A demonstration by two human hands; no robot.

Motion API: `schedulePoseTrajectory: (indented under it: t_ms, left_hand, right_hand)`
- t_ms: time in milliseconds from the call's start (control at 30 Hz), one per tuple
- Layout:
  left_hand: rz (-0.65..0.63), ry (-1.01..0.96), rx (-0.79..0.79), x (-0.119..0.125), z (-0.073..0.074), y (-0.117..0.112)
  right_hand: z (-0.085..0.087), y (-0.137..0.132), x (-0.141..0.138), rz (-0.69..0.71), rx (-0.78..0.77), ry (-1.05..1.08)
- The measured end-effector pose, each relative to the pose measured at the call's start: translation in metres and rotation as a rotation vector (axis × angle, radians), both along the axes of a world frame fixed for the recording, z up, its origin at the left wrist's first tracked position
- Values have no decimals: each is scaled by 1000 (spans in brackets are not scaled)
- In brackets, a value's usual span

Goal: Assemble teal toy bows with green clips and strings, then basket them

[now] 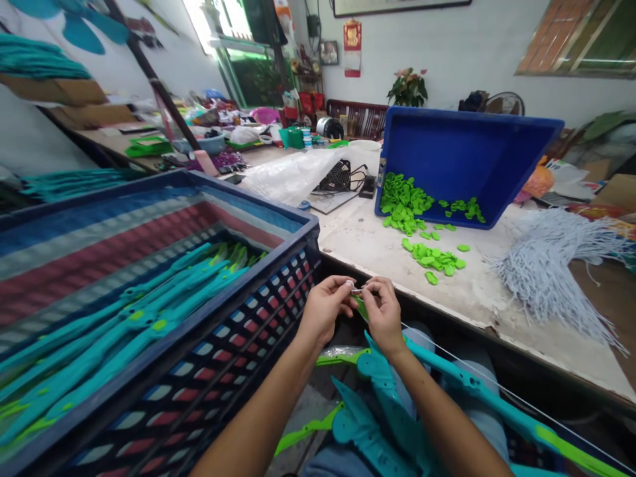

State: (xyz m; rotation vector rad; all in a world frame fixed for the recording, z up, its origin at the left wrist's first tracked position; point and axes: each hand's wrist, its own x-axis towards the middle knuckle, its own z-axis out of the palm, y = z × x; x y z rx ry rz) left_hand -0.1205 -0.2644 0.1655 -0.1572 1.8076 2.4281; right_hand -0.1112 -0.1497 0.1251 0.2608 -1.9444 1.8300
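Observation:
My left hand (324,310) is closed, thumb and finger pinching a thin white string (501,392). Close beside it, my right hand (381,314) pinches the same string, a short piece stretching between the fingertips. From there the string runs to the lower right, along a long teal plastic strip (467,377) with a bright green end. Below my hands, on the lap, lie broad teal plastic pieces (365,427) with thin green arms (311,429). A green tip shows just under my right fingers; how it joins the rest is hidden.
At left stands a blue plastic crate (258,318) lined with striped cloth, holding long teal-green assemblies (149,315). On the white table (358,232), a tilted blue bin (462,152) spills green pieces (405,199). A bundle of pale strings (561,271) lies right; a small black fan (338,175) sits behind.

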Motion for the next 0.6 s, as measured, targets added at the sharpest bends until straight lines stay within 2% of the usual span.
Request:
schedulePoseTrajectory:
  t_ms: [167, 267, 433, 500, 600]
  left_hand:
    - [-132, -113, 91, -1, -1, -2]
    - [-102, -113, 108, 0, -1, -2]
    - [43, -104, 196, 0, -2, 6]
    - [37, -90, 216, -2, -1, 7]
    - [-45, -79, 209, -5, 1, 5]
  right_hand:
    - [9, -5, -6, -71, 48, 68]
    - [10, -3, -8, -26, 79, 85]
    - [10, 5, -7, 48, 107, 111]
    - [11, 8, -6, 31, 195, 158]
    - [14, 13, -8, -17, 310, 213]
